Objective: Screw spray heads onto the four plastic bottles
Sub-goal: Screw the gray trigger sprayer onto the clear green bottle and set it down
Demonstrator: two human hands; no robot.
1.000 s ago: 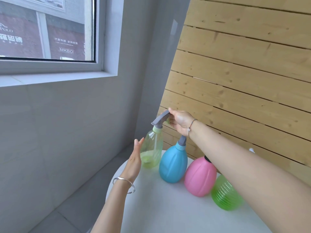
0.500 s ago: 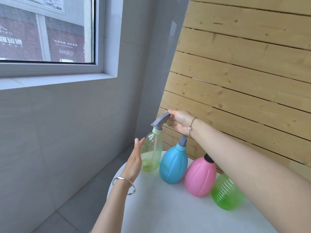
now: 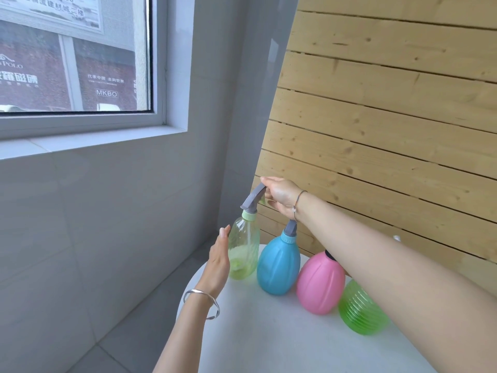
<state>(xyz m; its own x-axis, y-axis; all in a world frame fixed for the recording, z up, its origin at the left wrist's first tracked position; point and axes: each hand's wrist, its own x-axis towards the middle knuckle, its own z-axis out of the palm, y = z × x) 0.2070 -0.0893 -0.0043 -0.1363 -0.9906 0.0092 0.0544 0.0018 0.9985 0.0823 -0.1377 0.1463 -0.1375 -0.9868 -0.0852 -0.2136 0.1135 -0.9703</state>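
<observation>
Four bottles stand in a row at the back of a white round table. The pale green clear bottle at the left carries a grey spray head. My right hand grips the rear of that spray head. My left hand is flat with fingers straight, against the bottle's left side. The blue bottle has a grey spray head neck whose top is hidden by my right wrist. The pink bottle and the ribbed green bottle have their tops hidden behind my right forearm.
A wooden slat wall rises right behind the bottles. A grey tiled wall with a window is to the left. The table's left edge drops to a tiled floor.
The view has shifted slightly. My right hand stays on the grey spray head and my left hand remains beside the pale green bottle; the bottles have not moved.
</observation>
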